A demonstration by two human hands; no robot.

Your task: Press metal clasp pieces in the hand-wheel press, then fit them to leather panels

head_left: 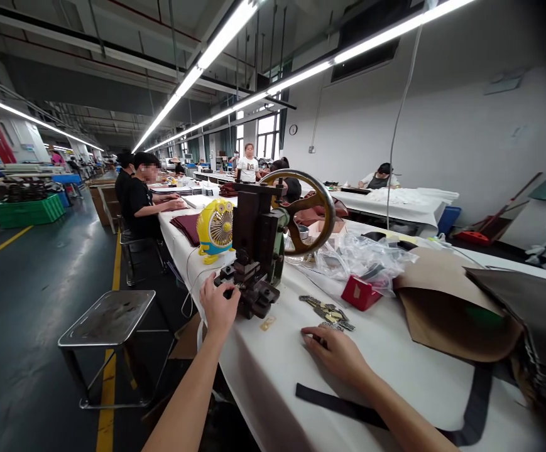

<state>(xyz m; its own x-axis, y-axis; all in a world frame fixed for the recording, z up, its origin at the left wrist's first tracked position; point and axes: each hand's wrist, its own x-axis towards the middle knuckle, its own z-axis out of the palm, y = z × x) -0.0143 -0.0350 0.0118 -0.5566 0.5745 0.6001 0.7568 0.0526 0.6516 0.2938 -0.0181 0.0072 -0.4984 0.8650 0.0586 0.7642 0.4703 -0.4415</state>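
A dark hand press (254,251) with a large brass-coloured handwheel (327,220) stands on the white-covered table. My left hand (218,304) is at the lower front of the press, its fingers bent against the die block. Whatever small piece it may grip there is hidden. To the right of the press, my right hand (332,351) rests low over the cloth with curled fingers. I cannot make out what is in them. Just beyond it lies a pile of small metal plates (329,312). A small yellowish piece (267,323) sits between the press and my right hand.
A yellow cartoon fan (216,229) stands left of the press. Behind the metal pile are a red box (360,293) and clear plastic bags (348,257). A brown paper bag (456,301) and black strap (343,407) lie right. A metal stool (107,317) stands left; people sit further back.
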